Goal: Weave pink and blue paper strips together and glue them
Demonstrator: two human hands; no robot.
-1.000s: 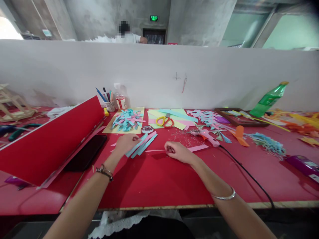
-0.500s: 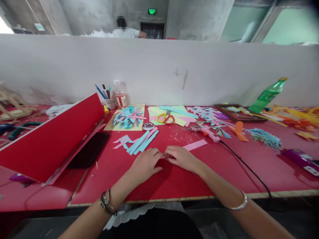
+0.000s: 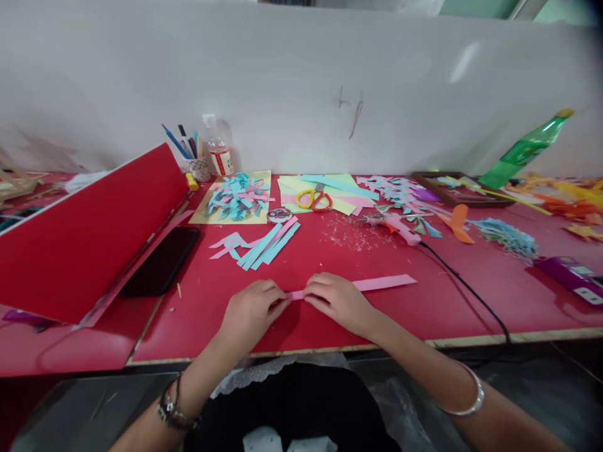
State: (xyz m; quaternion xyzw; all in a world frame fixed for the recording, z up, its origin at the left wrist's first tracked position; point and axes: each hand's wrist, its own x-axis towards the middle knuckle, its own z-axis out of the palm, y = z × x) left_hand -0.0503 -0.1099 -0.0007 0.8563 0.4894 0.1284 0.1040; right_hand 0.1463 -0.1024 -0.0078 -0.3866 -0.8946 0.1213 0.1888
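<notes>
A pink paper strip [image 3: 385, 282] lies across the red table near its front edge. My left hand [image 3: 252, 312] pinches the strip's left end between thumb and fingers. Close beside it, my right hand [image 3: 336, 300] is closed on the strip too, leaving a short pink stretch between the hands. The strip's longer part runs out to the right from under my right hand. Behind my hands lie blue and pink strips [image 3: 267, 246], some of them woven together at the left end.
A pink glue gun [image 3: 393, 226] with a black cord rests to the right. Scissors [image 3: 314, 198] lie on paper sheets at the back. A phone [image 3: 162, 263] sits beneath a leaning red board [image 3: 103, 232]. A green bottle [image 3: 525, 154] leans at the back right.
The view has tipped downward. My hands have moved slightly apart, baring a stretch of the pink strip between them. The strip's right part now lies flatter and farther to the right.
</notes>
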